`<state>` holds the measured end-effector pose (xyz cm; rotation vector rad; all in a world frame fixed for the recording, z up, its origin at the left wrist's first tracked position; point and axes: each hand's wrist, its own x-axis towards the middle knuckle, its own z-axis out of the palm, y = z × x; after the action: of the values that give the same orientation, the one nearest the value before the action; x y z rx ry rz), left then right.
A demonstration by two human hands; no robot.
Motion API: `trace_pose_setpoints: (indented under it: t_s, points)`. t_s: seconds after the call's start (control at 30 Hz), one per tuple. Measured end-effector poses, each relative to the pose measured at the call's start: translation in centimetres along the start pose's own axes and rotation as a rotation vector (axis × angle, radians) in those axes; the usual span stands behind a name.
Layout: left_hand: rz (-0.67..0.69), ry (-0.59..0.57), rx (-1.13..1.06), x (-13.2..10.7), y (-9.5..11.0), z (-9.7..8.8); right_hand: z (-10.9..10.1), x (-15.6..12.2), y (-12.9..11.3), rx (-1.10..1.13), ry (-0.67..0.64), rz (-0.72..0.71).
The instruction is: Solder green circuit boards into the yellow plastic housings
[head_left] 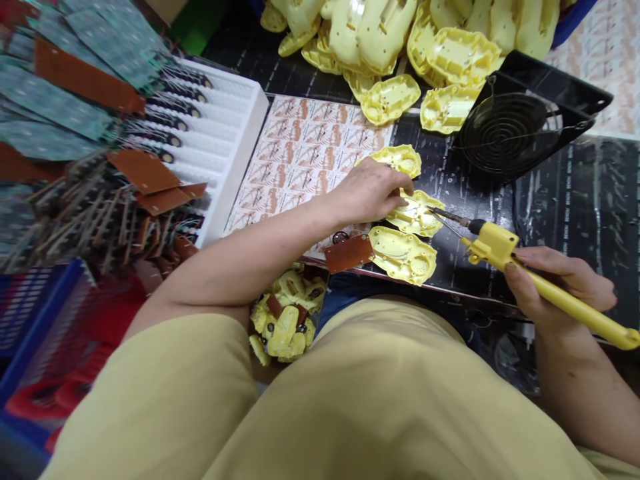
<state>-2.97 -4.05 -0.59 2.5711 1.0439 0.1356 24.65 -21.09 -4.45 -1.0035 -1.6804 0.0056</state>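
My right hand (537, 287) grips a yellow soldering gun (495, 243), fingers wrapped round its handle. Its dark tip and a thin metal feed tube reach the right end of a yellow plastic shell half (423, 217). Over that shell's left part is my left hand (373, 190), fingers bent and pinched together; what they hold, if anything, is hidden. Another shell half (407, 159) lies just beyond, partly behind the left hand. Nearest my body sits a third shell half (413, 260) with a thin wire inside. Touching its left end is a brown circuit board (349, 253), beside a small round speaker (341, 237).
A black fan (505, 133) stands at the right back. Yellow shells (373, 33) are heaped along the far side. To the left, a white foam tray (235, 113) carries wired parts near stacked green boards (55, 87). Below the table edge is a pile of assembled yellow pieces (285, 330).
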Motion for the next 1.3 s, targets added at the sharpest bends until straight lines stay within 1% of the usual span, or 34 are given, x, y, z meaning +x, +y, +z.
trace_pose_setpoints:
  t_s: [0.07, 0.13, 0.2, 0.33, 0.5, 0.67, 0.83, 0.9, 0.97, 1.07, 1.17, 1.23, 1.3]
  points:
    - [-0.05, -0.007, 0.013, -0.3, 0.6, 0.0, 0.0, 0.0, -0.1, 0.015, -0.033, 0.002]
    - [-0.08, -0.027, 0.029, -0.5, 1.2, 0.0, -0.1, -0.2, -0.2, -0.031, -0.066, 0.033]
    - [-0.086, -0.049, 0.032, -0.6, 1.4, 0.0, -0.3, -0.6, -0.4, -0.096, -0.066, 0.052]
    - [-0.098, -0.085, 0.018, -0.6, 1.6, 0.1, -0.3, -1.1, -1.0, -0.15, -0.069, 0.005]
    - [-0.132, -0.139, 0.029, -0.5, 2.2, -0.2, 0.1, -1.1, -1.7, -0.045, -0.099, 0.045]
    - [-0.16, -0.195, 0.038, -0.1, 2.7, -0.6, 0.5, -1.1, -1.6, -0.007, -0.122, -0.011]
    - [-0.126, -0.146, -0.017, 0.1, 2.1, -0.1, 0.6, -0.9, -1.7, -0.054, -0.159, -0.01]
    - [-0.11, -0.132, -0.031, 0.1, 1.9, 0.0, 0.8, -0.7, -1.8, -0.068, -0.178, -0.032]
    - [-0.11, -0.138, -0.017, 0.2, 2.1, -0.1, 0.9, -0.4, -1.9, -0.092, -0.203, -0.085]
    - [-0.158, -0.194, 0.033, 0.3, 2.8, -0.6, 0.7, -0.3, -1.8, -0.116, -0.23, -0.158]
    - [-0.205, -0.235, 0.04, 0.3, 3.3, -0.9, 0.1, -0.4, -1.7, -0.132, -0.219, -0.119]
    - [-0.193, -0.219, 0.019, 0.3, 3.2, -0.9, -0.4, -0.4, -1.6, -0.167, -0.182, -0.075]
    - [-0.177, -0.197, -0.003, 0.4, 3.0, -0.8, -0.6, -0.2, -1.6, -0.19, -0.156, -0.072]
